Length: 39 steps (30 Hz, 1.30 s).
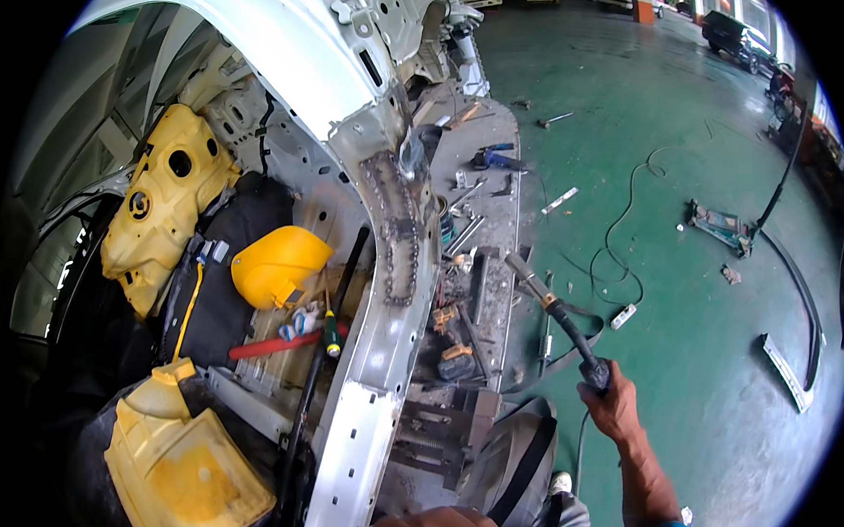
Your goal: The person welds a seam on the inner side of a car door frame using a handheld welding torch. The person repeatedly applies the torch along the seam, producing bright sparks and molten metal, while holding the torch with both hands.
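My right hand is wrapped round the dark handle of a long torch-like tool with a brass-coloured collar and a pale metal tip. The tool slants up and left over the edge of the bench, its tip apart from the car body. At the lower edge only part of my left hand shows, and its fingers are hidden. Left of the tool stands the bare white car pillar, with a dark, beaded weld seam along its curve. A yellow welding mask lies inside the car body.
On the grey bench lie a blue angle grinder, an orange-and-black power tool and loose metal pieces. A screwdriver and red bar lie inside the car. A power strip and floor jack are on the green floor.
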Tool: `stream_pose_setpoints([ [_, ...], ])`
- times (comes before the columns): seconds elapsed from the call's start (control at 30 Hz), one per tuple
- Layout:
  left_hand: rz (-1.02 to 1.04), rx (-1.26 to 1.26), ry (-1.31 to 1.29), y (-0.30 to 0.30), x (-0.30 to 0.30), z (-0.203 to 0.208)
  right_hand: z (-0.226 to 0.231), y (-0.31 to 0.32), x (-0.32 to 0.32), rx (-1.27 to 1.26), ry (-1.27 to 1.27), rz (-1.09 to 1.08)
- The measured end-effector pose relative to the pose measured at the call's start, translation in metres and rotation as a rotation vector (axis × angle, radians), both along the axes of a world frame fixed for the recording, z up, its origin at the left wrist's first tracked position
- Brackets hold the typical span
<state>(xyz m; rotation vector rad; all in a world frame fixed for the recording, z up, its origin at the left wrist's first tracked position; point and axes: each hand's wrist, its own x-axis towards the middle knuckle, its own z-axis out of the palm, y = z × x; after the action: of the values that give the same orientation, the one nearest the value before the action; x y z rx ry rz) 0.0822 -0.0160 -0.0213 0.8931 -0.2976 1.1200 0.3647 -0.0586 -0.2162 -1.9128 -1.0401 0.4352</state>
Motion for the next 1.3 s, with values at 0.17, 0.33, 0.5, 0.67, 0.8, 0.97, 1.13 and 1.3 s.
stream_pose_setpoints([
  [0.17,-0.157,0.064,-0.017,0.03,-0.006,0.005,0.014,0.024,-0.022,-0.01,0.076,-0.034],
  [0.33,-0.158,-0.091,0.036,0.036,-0.008,0.026,0.022,0.041,-0.045,-0.055,0.124,-0.025],
  [0.5,-0.107,-0.027,0.088,0.049,-0.017,0.035,0.027,0.055,-0.058,-0.055,0.093,-0.061],
  [0.67,-0.137,-0.042,0.013,0.063,-0.026,0.026,0.02,0.079,-0.064,-0.036,0.07,-0.051],
  [0.8,-0.197,-0.015,0.043,0.08,-0.035,0.033,0.029,0.1,-0.073,-0.022,0.064,-0.04],
  [0.97,0.505,0.138,0.229,0.122,0.002,-0.031,0.033,0.126,-0.079,0.052,0.043,-0.024],
  [1.13,0.993,0.405,1.116,0.238,0.104,-0.099,0.029,0.169,-0.081,0.102,0.144,-0.059],
  [1.3,1.011,0.48,1.186,0.271,0.119,-0.121,0.006,0.21,-0.08,0.271,0.111,-0.079],
])
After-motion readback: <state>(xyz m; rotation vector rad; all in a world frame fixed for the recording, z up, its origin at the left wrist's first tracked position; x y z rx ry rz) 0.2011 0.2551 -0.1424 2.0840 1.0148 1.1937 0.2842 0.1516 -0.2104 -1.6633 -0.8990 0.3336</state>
